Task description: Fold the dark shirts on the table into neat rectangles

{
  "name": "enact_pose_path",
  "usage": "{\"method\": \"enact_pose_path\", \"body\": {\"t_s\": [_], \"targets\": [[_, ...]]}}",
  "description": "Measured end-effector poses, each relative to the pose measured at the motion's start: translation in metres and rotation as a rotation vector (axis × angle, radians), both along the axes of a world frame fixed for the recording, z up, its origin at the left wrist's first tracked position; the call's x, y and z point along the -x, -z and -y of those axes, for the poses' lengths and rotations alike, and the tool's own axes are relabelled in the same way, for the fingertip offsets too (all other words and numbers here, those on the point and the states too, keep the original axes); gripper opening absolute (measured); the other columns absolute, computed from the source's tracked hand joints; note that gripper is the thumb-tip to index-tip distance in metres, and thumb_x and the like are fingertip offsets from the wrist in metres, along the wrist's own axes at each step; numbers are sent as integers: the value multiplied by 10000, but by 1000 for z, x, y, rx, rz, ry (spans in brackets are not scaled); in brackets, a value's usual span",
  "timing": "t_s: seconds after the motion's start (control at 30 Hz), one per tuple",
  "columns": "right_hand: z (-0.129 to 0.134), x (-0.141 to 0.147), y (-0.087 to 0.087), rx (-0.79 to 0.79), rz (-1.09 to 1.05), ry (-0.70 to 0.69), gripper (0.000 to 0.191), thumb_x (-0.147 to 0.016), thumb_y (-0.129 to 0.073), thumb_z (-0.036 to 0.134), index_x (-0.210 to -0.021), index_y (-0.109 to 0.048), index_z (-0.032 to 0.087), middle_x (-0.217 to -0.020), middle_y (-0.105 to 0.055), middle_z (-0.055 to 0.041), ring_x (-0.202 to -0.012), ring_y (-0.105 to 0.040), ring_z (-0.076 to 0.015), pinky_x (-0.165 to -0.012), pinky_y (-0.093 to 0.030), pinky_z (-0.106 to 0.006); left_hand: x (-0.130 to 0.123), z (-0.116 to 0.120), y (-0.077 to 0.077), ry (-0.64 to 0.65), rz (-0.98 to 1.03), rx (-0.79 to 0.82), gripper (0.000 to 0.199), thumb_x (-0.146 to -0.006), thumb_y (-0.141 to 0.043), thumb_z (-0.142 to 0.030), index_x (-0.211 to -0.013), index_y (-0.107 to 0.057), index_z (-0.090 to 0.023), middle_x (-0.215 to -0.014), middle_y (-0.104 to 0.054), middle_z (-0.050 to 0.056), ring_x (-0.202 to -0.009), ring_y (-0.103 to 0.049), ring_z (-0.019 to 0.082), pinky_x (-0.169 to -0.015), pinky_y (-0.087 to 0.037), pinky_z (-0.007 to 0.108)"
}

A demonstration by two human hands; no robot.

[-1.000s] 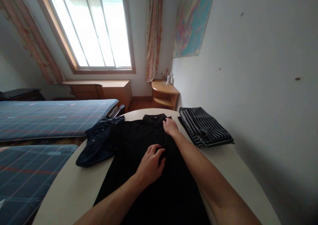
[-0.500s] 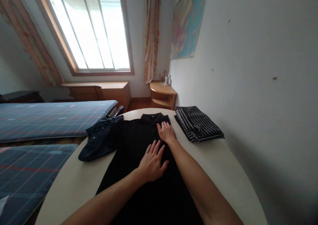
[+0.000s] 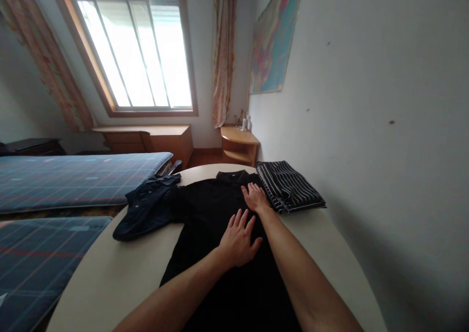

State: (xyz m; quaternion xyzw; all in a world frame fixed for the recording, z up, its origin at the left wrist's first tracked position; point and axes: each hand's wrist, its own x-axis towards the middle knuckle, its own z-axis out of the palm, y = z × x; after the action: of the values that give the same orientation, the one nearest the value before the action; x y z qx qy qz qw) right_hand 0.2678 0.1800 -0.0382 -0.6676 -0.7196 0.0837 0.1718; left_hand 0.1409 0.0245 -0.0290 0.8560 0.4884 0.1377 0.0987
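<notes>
Striped cloths (image 3: 289, 188) block the right hand's (image 3: 256, 199) outer side; nearer tabletop (image 3: 337, 256) gives room

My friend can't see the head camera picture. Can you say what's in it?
Two bare hands, left and right, rest on a black collared shirt spread on a pale table, between a dark blue garment and folded black-and-white striped cloth.

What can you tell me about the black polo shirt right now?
The black polo shirt looks like soft plain fabric, spread unfolded on the cream table, collar at the far end with a small light mark inside. Its sleeve on the left reaches the navy garment. The left hand and right hand rest on it, fingers spread; its lower end runs out of view.
</notes>
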Motion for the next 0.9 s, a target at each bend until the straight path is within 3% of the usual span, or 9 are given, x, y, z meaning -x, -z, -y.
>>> {"method": "enact_pose_path", "body": {"t_s": [0.13, 0.27, 0.43, 0.57, 0.7, 0.9], "targets": [[-1, 5, 0, 1, 4, 11, 764, -1014, -190, 577, -1513, -347, 21, -1584, -326, -160, -1485, -243, -266, -1207, -114, -402, 18, -7, 3, -15, 22, -30, 635, -984, -380, -526, -1529, -357, -201, -1599, -322, 110, -1491, -232, 308, -1197, -226, 521], [-2, 7, -5, -21, -83, -14, 736, -1016, -223, 577, -1488, -401, 41, -1567, -367, -156, -1472, -275, -261, -1205, -133, -411, 56, -22, 5, -157, -39, -44, 611, -990, -378, -517, -1521, -377, -214, -1596, -326, 110, -1492, -218, 333, -1186, -203, 557], [7, 9, -20, -273, -258, -67, 639, -1056, -92, 422, -1331, -584, 122, -1407, -571, -120, -1325, -475, -171, -1135, -280, -292, 92, -43, 8, -195, -86, -20, 604, -981, -393, -531, -1522, -377, -262, -1625, -260, 83, -1502, -162, 344, -1187, -175, 564], [27, 19, -25, -312, -276, 28, 610, -1055, -139, 419, -1237, -645, 132, -1295, -640, -129, -1212, -556, -198, -1078, -343, -279, 92, -46, 8, -199, -97, -21, 605, -976, -407, -516, -1519, -386, -250, -1625, -256, 90, -1501, -168, 344, -1188, -174, 559], [48, 25, -19, -290, -221, 128, 593, -1051, -176, 428, -1301, -618, 122, -1376, -589, -135, -1286, -505, -221, -1113, -305, -313, 89, -39, 7, -199, -96, -51, 609, -975, -413, -495, -1516, -395, -215, -1611, -289, 107, -1497, -192, 336, -1197, -176, 535], [68, 15, -6, -275, -156, 77, 625, -1052, -156, 441, -1384, -558, 96, -1451, -531, -130, -1376, -422, -217, -1162, -247, -338, 88, -29, 6, -154, -49, -41, 570, -979, -420, -452, -1494, -420, -207, -1595, -328, 115, -1495, -221, 299, -1196, -214, 512]]}}
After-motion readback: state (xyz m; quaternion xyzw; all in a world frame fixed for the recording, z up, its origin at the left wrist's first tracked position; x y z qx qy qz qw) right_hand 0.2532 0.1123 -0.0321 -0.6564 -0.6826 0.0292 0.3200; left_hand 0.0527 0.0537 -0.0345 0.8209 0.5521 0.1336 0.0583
